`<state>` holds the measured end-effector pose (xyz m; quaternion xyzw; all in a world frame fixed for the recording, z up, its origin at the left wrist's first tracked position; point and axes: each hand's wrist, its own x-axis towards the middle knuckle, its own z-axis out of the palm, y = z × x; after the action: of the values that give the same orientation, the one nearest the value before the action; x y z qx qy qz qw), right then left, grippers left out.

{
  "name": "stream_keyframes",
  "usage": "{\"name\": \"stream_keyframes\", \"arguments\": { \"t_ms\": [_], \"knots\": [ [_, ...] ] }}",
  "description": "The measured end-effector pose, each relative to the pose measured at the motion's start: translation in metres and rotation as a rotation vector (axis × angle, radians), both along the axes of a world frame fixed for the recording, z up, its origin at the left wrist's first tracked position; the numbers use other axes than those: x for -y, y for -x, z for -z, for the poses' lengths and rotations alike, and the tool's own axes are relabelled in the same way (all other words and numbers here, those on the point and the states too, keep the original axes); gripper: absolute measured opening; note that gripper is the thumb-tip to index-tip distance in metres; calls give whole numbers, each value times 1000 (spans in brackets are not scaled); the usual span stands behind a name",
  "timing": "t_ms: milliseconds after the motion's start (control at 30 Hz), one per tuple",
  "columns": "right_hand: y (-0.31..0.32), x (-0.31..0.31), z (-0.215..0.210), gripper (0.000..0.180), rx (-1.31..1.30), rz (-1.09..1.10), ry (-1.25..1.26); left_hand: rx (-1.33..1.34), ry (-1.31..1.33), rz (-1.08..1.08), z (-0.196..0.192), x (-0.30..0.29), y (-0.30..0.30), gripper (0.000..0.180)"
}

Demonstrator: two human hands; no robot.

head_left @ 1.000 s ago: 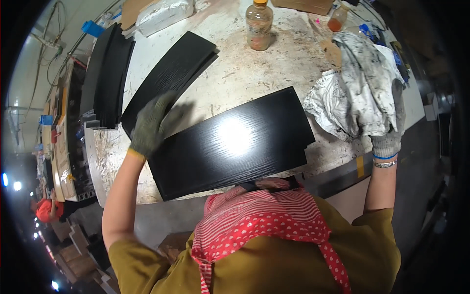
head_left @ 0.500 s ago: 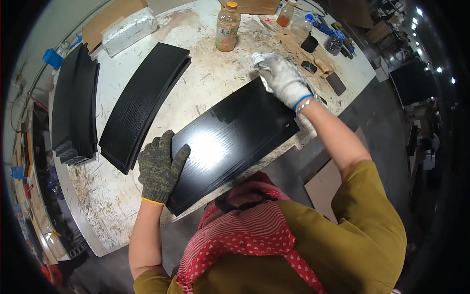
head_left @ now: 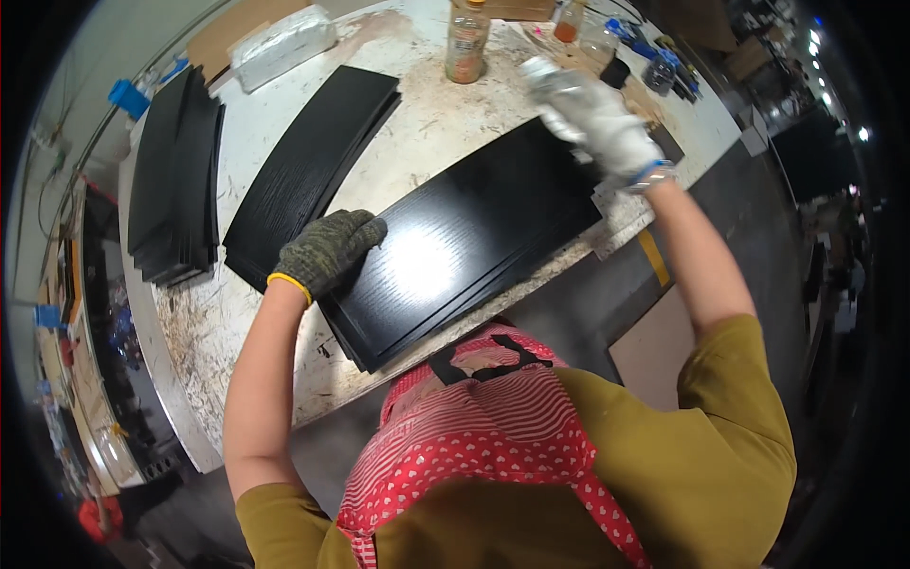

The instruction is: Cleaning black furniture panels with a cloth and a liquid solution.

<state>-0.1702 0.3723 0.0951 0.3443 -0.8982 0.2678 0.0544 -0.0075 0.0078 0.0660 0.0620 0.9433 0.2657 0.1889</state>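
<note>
A glossy black wood-grain panel (head_left: 474,237) lies on the worn white workbench (head_left: 218,332), on top of at least one more panel of the same kind. My left hand (head_left: 327,251), in a grey-green knit glove, rests flat on the panel's near-left end. My right hand (head_left: 602,123), in a white glove with a blue cuff, is over the panel's far-right corner, closed on a crumpled whitish cloth (head_left: 550,76). The cloth is blurred.
A second stack of black panels (head_left: 308,166) lies to the left, and a taller pile (head_left: 175,175) lies at the bench's left edge. An orange-filled plastic bottle (head_left: 466,43), a wrapped white block (head_left: 282,43) and small containers (head_left: 607,43) stand at the far side.
My right hand has come from the crumpled wrapping at the bench's right to the panel's far-right corner with the cloth. My left hand stays on the panel's left end.
</note>
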Motion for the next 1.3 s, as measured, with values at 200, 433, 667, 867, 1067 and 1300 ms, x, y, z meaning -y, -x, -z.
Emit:
{"name": "stream_keyframes", "arguments": {
  "t_ms": [200,433,667,867,1067,1300],
  "knots": [
    [-83,105,53,28,-163,159,-107,-358,391,223,41,13,-12,41],
    [-4,-37,15,30,4,474,-196,-309,450,173,41,9,-9,46],
    [-100,0,-15,24,228,257,436,-436,416,167,44,15,-19,45],
    [-219,166,47,26,-337,-355,128,-371,309,264,55,25,-8,46],
    [-111,77,61,10,177,145,209,5,-109,189,25,21,7,40],
    [-241,215,47,24,4,-520,-13,-598,47,575,80,50,22,45]
  ]
}}
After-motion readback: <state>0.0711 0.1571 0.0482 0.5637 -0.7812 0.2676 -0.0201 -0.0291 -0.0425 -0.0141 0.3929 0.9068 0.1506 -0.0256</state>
